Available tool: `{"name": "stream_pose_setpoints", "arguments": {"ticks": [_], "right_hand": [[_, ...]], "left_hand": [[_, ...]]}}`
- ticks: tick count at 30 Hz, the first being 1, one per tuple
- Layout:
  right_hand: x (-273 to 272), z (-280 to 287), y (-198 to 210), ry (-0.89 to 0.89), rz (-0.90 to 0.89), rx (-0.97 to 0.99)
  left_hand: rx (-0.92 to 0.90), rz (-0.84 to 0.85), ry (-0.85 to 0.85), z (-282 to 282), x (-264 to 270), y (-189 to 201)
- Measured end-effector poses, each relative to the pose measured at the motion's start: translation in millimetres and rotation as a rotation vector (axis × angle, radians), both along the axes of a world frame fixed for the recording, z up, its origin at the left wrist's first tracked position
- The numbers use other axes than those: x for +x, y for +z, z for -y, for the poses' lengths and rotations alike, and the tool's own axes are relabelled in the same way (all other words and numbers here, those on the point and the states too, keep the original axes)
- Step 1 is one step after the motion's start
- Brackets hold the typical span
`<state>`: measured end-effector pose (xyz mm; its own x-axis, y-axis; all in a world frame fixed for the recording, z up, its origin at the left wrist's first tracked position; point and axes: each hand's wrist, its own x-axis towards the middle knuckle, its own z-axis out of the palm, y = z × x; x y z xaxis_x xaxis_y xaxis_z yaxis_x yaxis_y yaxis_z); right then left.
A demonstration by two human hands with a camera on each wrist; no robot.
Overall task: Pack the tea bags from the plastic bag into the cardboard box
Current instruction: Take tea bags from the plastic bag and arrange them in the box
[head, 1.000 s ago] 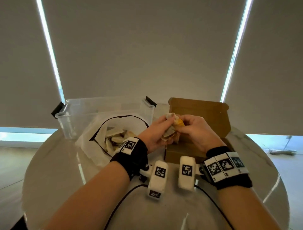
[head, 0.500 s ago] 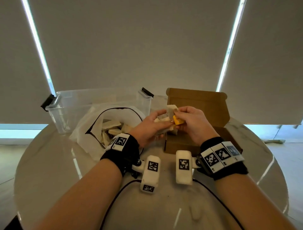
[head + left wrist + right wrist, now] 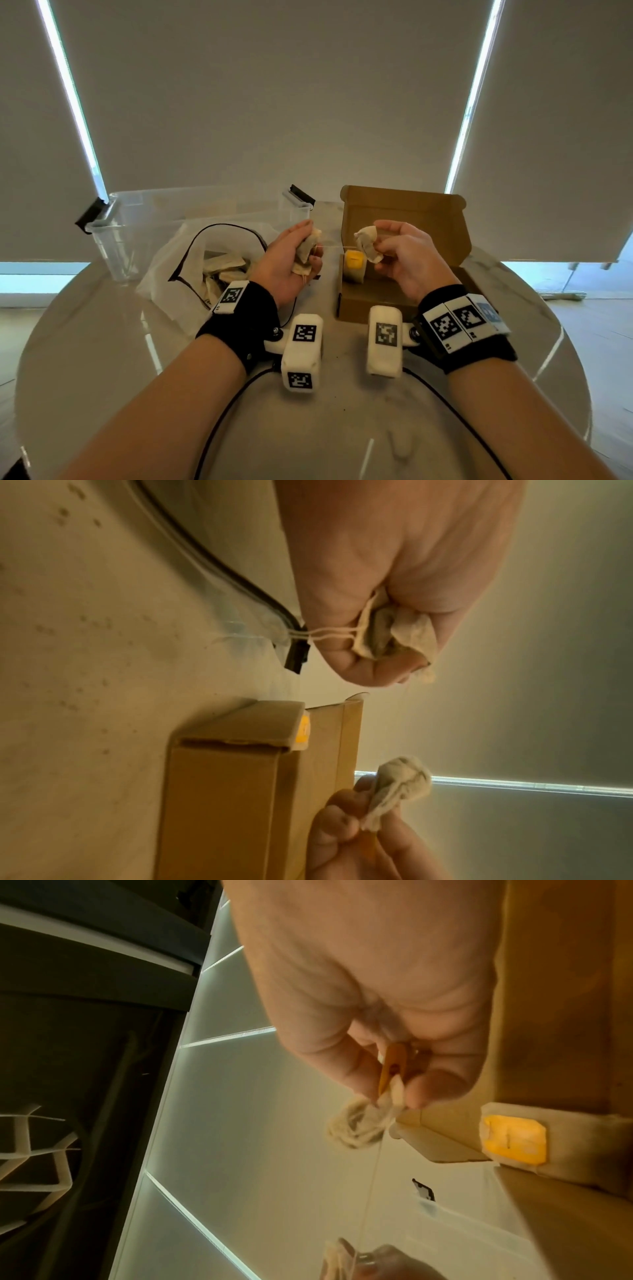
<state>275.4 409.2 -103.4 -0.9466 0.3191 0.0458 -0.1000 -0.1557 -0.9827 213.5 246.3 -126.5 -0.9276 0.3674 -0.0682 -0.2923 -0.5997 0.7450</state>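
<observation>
My left hand (image 3: pixel 294 257) grips a bunch of beige tea bags (image 3: pixel 306 251) between the plastic bag and the box. My right hand (image 3: pixel 394 251) pinches a single tea bag (image 3: pixel 368 241) above the open cardboard box (image 3: pixel 373 305). A thin string (image 3: pixel 334 247) runs taut between the two hands. One tea bag with a yellow tag (image 3: pixel 355 264) stands in the box's left end. The white plastic bag (image 3: pixel 185 270) lies open at the left with several tea bags (image 3: pixel 222 267) inside. The left wrist view shows the gripped bags (image 3: pixel 394 634) and the right hand's bag (image 3: pixel 399 785).
A clear plastic tub (image 3: pixel 144 226) with black clips stands behind the plastic bag. The box lid (image 3: pixel 404 219) stands upright at the back. Everything sits on a round pale table (image 3: pixel 102 359). Black cables (image 3: pixel 226 411) trail from both wrists toward the near edge.
The hands were together over the box's left edge working one bundle. They have now pulled apart, the right taking one tea bag away, a string stretched between them.
</observation>
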Motion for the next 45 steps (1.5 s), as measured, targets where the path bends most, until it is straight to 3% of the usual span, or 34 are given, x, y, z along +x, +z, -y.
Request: {"name": "stream_pose_setpoints", "arguments": {"ticks": [3,9,17,21,26,29,32,35,38,41,45], "right_hand": [[1,0,1,0.073,-0.005,-0.103],[4,-3,-1,0.129,-0.111,-0.33],[5,-8,-5,-0.01,-0.253,-0.4],[4,-14,-7,-0.029,-0.312,-0.449],[-1,-15,-7,-0.052,-0.306,-0.606],[1,-9,-6,0.018,-0.328,-0.544],[-2,-5,-7,0.07,-0.284,-0.418],[-7,-1,-9,0.064,-0.153,-0.093],[-10,-1,-9,0.055,-0.116,0.017],[-9,-2,-11,0.018,-0.018,0.141],[-2,-13,-7,0.036,0.08,0.625]], "left_hand": [[-0.001,-0.022,-0.024,-1,0,2],[-0.176,-0.159,-0.113,-1,7,3],[-0.225,-0.02,0.065,0,2,2],[-0.108,0.063,0.098,2,1,5],[0.244,-0.044,0.056,8,5,18],[0.313,-0.067,0.032,10,10,23],[0.08,-0.085,0.014,8,13,19],[-0.337,-0.196,0.002,1,17,10],[-0.686,-0.316,0.032,-10,20,-1],[-0.871,-0.353,0.062,-19,18,-9],[-0.994,-0.386,0.071,-24,19,-11]]}}
